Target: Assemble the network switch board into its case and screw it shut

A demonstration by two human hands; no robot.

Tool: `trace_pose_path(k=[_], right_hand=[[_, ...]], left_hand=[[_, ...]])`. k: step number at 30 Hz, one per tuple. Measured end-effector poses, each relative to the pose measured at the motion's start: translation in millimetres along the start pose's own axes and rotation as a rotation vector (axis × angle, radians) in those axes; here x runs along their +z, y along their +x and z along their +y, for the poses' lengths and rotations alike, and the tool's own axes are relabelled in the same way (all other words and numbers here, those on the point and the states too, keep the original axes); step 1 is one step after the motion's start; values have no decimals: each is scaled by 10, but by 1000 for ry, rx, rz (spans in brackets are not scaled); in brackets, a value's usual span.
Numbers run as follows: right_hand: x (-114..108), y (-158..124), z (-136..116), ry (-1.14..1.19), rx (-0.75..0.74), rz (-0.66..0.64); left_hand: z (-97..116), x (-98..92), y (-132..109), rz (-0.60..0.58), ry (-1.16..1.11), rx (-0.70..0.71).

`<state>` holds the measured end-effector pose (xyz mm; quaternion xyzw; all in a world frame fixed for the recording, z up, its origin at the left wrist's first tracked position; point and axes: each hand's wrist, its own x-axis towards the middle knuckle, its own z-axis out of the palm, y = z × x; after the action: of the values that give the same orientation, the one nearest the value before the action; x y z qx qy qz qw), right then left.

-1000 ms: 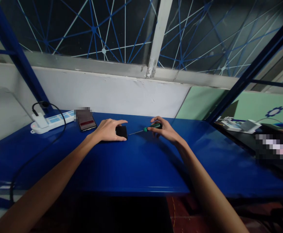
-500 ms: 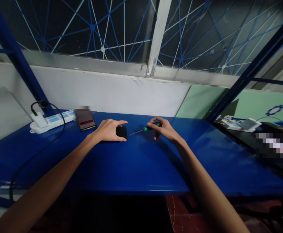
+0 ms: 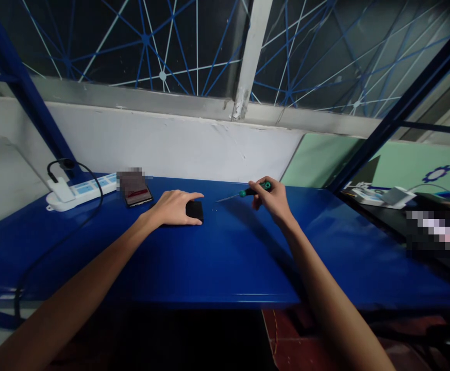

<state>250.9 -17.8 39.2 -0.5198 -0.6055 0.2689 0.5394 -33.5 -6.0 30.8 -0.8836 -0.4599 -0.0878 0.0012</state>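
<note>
A small flat black box [image 3: 195, 211] lies on the blue table [image 3: 209, 257]. My left hand [image 3: 174, 207] wraps round it from the left, thumb along its near side and fingers on its far side; the hand hides its left part. To the right, my right hand [image 3: 271, 197] grips a screwdriver [image 3: 248, 191] with a green and black handle. Its thin shaft points left, raised above the table, and the tip is apart from the box. A few tiny light specks [image 3: 214, 210] lie on the table just right of the box; too small to name.
Behind my left hand lies a phone [image 3: 135, 189]. A white power strip [image 3: 81, 191] with a plug and a black cable [image 3: 70, 234] stands at the back left. A white wall runs along the back. A second power strip [image 3: 383, 198] lies at the right.
My right hand has lifted the screwdriver up and to the right, away from the black box. My left hand stays in place on the box.
</note>
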Motion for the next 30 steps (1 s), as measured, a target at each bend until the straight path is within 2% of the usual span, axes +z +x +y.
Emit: trace_pose_path(k=[2, 4, 13, 18, 25, 30], right_hand=[[-11, 7, 23, -89, -21, 81], [-6, -1, 31, -177, -39, 110], [45, -46, 15, -334, -83, 79], [51, -50, 26, -349, -81, 62], [61, -62, 22, -373, -96, 44], [64, -59, 37, -363, -108, 49]], left_hand=[[1, 13, -1, -13, 2, 8], [-12, 13, -5, -21, -10, 20], [-132, -159, -40, -126, -122, 91], [-145, -155, -38, -164, -145, 68], [-133, -86, -14, -54, -52, 21], [-101, -43, -27, -6, 102, -119]])
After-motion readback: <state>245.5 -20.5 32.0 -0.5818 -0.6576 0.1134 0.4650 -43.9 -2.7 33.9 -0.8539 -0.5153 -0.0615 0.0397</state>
